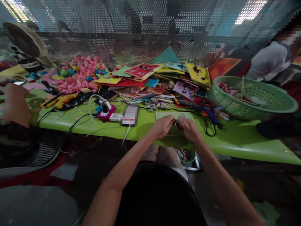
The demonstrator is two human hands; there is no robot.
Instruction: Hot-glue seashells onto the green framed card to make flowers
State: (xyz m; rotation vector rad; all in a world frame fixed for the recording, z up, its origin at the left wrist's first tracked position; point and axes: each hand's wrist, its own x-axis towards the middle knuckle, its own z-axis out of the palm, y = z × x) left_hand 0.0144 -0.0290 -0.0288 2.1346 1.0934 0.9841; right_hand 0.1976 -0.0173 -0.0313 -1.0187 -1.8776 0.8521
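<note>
Black top (162, 194) nearest the lens. Ahead, left hand (163, 126) and right hand (190, 128) meet, my fingers pinched around a small dark piece (178, 124), too blurred to identify. Directly beneath them: pale green framed card (176, 132), long axis seemingly left-right, neither hand clearly nearer. Rightward, blue glue gun (211, 115) on the table (237, 139).

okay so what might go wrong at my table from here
Your left hand and right hand meet over the card; any small piece between them, too dim to make out, might drop.
What looks like a blue glue gun lies beside your right hand, so a sideways move could knock it.
The white cable hangs over the table edge near your left forearm and might snag.
</note>
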